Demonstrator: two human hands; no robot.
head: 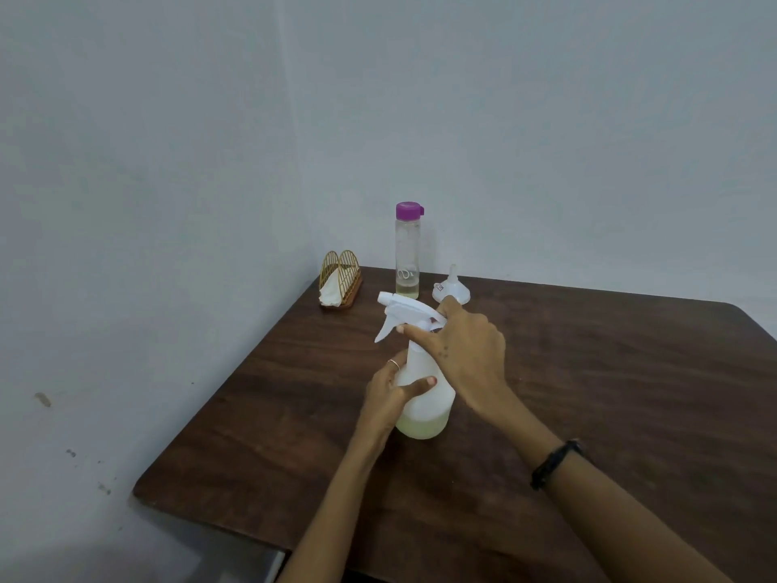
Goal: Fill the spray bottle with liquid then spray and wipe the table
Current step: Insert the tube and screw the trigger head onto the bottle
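Two hands grip our white translucent plastic spray bottle upright on the dark wooden counter: left hand around its body, right hand on its trigger head. Behind it stands a clear purple-capped bottle.

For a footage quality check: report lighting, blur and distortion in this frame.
Head view: dim, even light, no glare on the table; wide-angle bending curves its far edge; spray bottle and both hands, left, right, slightly soft; the clear bottle reads adequately.
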